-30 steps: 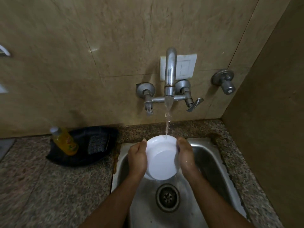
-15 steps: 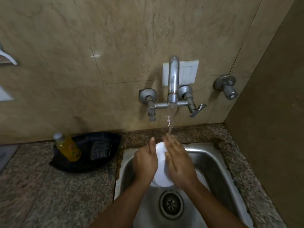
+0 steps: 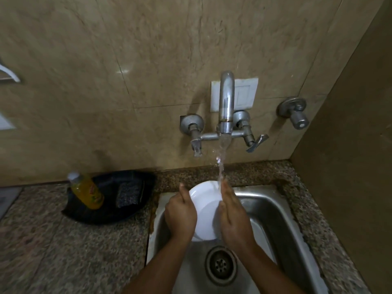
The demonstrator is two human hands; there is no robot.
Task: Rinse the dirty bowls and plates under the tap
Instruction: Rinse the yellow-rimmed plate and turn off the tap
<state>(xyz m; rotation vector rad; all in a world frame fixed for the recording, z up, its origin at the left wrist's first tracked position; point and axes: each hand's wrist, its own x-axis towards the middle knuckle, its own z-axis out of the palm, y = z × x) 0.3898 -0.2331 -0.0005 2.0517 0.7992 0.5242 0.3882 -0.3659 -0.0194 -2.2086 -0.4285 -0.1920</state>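
A white bowl (image 3: 204,209) is held tilted over the steel sink (image 3: 273,211), under the stream from the wall tap (image 3: 226,102). My left hand (image 3: 180,215) grips its left rim, thumb on the edge. The flat fingers of my right hand (image 3: 232,217) lie across the bowl's right side. Water falls onto my right fingertips and the bowl's upper rim.
A black tray (image 3: 110,213) on the granite counter left of the sink holds a yellow soap bottle (image 3: 87,193) and a scrub pad (image 3: 128,195). The drain (image 3: 220,266) lies below the bowl. A second valve (image 3: 296,113) sticks out at the right, near the side wall.
My right hand went from gripping the bowl's right rim to lying flat across it, then slid right so more of the bowl shows. My left hand kept its grip.
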